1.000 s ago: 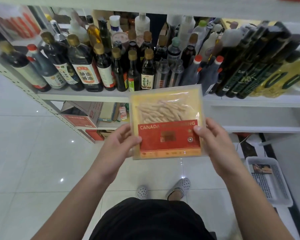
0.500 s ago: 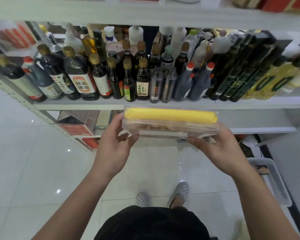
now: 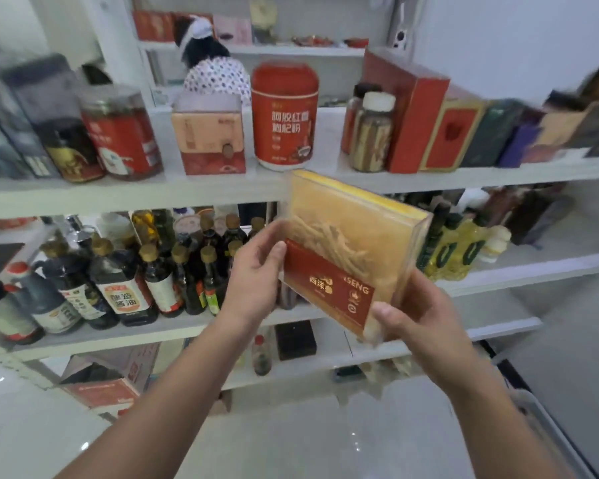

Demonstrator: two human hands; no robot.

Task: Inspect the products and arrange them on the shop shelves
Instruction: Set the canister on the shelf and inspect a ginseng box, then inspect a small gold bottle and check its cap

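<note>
We hold the clear ginseng box (image 3: 343, 236) tilted, just before the upper shelf's (image 3: 118, 197) front edge; left hand (image 3: 253, 285) grips its left side; right hand (image 3: 422, 316) pinches its lower right corner.

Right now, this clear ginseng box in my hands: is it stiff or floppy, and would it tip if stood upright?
Probably stiff: the ginseng box shows straight edges and crisp corners though the left hand and right hand grip only its edges. Likely light, holding just dried roots. Being thin and tall, it might tip on edge.
</note>
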